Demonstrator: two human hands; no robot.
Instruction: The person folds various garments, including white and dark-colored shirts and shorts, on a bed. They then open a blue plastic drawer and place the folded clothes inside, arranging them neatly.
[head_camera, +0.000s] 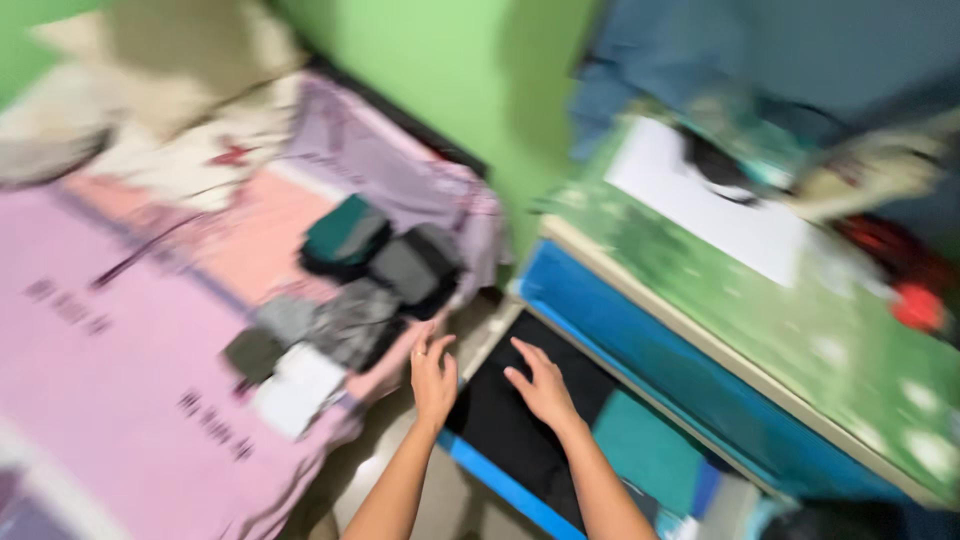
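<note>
Head view, badly smeared by motion. Left hand open, fingers together and pointing up, a ring on one finger, gripping nothing; laid at the near left corner of an open drawer, partly on the black cloth inside. Right hand also open, palm down, fingers spread flat on the same black cloth, pressing rather than gripping. Seemingly flattened so the folded cloth lies level inside the drawer; a judgement only. Teal cloth just beside the black one, further along the drawer toward its right end. Blue drawer front above, under the table with its green patterned cover; a white sheet near the table's far edge, a dark object touching the sheet's far end, something red by the right edge. Left of the drawer, a bed with a pink sheet; a stack of folded clothes, dark, grey and teal, near the bed's right edge, close to the drawer and within easy reach. Pale bedding bunched at the far end. Green wall behind. Hard to make out: kinds of garments, the objects on the table, the drawer's right end, cut off by the lower frame edge.
</note>
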